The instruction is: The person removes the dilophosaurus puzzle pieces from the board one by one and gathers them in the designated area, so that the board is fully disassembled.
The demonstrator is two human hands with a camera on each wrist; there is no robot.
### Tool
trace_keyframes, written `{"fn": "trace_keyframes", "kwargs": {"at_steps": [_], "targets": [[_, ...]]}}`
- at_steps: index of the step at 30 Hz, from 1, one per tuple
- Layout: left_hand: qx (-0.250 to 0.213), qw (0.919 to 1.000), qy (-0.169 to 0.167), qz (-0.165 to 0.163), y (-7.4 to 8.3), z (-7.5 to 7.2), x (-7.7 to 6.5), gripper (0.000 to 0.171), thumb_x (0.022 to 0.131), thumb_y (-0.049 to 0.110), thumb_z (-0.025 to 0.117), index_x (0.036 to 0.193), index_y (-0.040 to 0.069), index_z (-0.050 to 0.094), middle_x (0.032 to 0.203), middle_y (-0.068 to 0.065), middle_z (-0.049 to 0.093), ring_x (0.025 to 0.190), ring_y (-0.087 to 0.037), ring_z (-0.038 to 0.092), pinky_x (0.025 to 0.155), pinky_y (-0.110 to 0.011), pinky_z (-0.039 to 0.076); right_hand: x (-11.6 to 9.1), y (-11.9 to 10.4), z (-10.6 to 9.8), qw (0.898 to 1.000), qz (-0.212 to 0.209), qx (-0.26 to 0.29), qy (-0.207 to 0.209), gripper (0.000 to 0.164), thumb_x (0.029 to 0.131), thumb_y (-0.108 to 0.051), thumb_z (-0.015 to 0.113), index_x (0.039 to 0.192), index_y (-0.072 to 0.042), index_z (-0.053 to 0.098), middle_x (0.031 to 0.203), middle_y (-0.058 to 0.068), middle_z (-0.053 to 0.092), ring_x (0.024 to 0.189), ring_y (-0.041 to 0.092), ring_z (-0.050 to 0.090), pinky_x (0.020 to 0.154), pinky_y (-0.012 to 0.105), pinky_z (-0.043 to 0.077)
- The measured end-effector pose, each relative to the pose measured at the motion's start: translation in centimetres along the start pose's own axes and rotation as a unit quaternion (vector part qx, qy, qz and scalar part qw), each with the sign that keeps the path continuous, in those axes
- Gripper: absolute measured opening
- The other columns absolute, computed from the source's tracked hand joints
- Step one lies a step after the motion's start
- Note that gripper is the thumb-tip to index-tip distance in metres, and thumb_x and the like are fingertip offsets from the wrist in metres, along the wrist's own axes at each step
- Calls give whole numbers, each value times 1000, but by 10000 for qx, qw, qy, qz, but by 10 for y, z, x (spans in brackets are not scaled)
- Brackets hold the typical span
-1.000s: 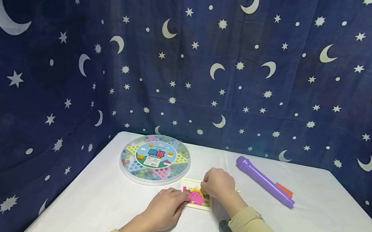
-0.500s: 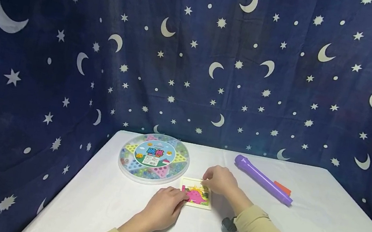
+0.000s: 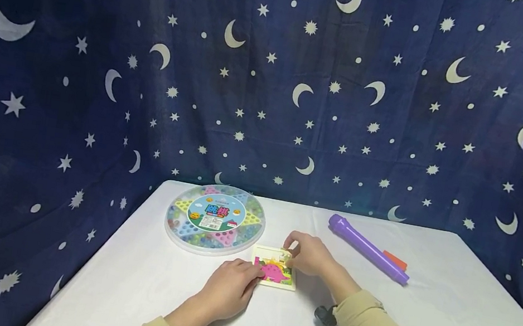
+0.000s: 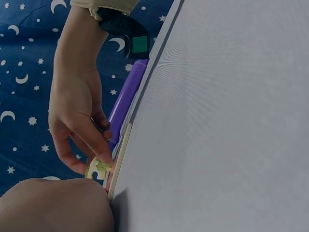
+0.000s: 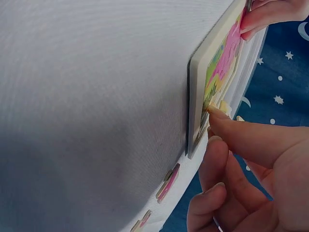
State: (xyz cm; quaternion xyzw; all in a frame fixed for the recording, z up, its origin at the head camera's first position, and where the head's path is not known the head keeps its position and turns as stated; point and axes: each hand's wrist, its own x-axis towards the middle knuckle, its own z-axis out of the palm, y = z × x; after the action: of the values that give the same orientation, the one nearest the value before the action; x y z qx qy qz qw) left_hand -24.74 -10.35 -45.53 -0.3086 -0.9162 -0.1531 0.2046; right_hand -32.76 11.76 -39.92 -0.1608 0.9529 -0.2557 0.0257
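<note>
A small jigsaw puzzle in a cream frame [image 3: 281, 286] lies flat on the table, its picture showing a pink dinosaur [image 3: 274, 272]. My left hand [image 3: 230, 286] rests its fingertips on the left side of the puzzle. Above the upper right corner, my right hand [image 3: 311, 255] pinches a pale yellow and green puzzle piece [image 4: 100, 166] between thumb and fingers. That piece stands tilted up, with a rounded notch in its edge. In the right wrist view the right thumb mostly covers it.
Behind the puzzle to the left lies a round Chinese checkers set [image 3: 215, 221] under a clear lid. A purple microphone-shaped tube [image 3: 370, 250] and an orange object [image 3: 395, 260] are at the right. Loose puzzle pieces [image 5: 168, 183] lie beside the frame.
At the puzzle's upper right, my right hand has tilted a piece up, and its fingers now spread around it. My left hand stays on the puzzle. The head view has shifted slightly.
</note>
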Motion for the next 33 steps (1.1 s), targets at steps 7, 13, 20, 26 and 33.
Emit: {"fn": "trace_keyframes", "kwargs": {"at_steps": [7,13,20,26,33], "targets": [[22,9999,97,36,0,-2,1,16,101,18,63,114,15,71,107,2,74,106,-20,67,92,-44,51,0,1,0,9998,114,157,-87,30,83,-5,84,104,-16,64,88,2,70,73,17,63,65,34,54],[-31,10000,-81,-33,0,-2,1,18,101,17,63,117,15,72,112,2,73,110,-21,66,94,-44,50,-2,2,-1,9998,69,160,-41,29,85,-5,82,105,-14,63,85,2,70,69,16,63,63,33,52],[-54,9997,-178,-142,1,-1,0,19,100,17,64,118,16,72,115,2,73,112,-20,65,96,-45,50,-3,8,-1,9986,196,492,-2,30,87,-4,80,109,-14,62,81,2,67,61,18,64,59,32,52],[-17,10000,-36,-79,1,1,0,18,100,17,64,116,15,72,112,2,73,109,-20,66,94,-44,50,-5,18,-3,9960,346,823,105,27,89,-5,77,111,-13,64,81,3,65,60,21,64,57,33,51],[-58,10000,10,-50,2,0,-1,20,100,16,64,117,14,74,118,0,73,112,-20,65,96,-43,50,-7,31,-7,9958,381,786,282,25,91,-7,75,113,-17,69,88,3,68,61,19,63,58,33,51]]}}
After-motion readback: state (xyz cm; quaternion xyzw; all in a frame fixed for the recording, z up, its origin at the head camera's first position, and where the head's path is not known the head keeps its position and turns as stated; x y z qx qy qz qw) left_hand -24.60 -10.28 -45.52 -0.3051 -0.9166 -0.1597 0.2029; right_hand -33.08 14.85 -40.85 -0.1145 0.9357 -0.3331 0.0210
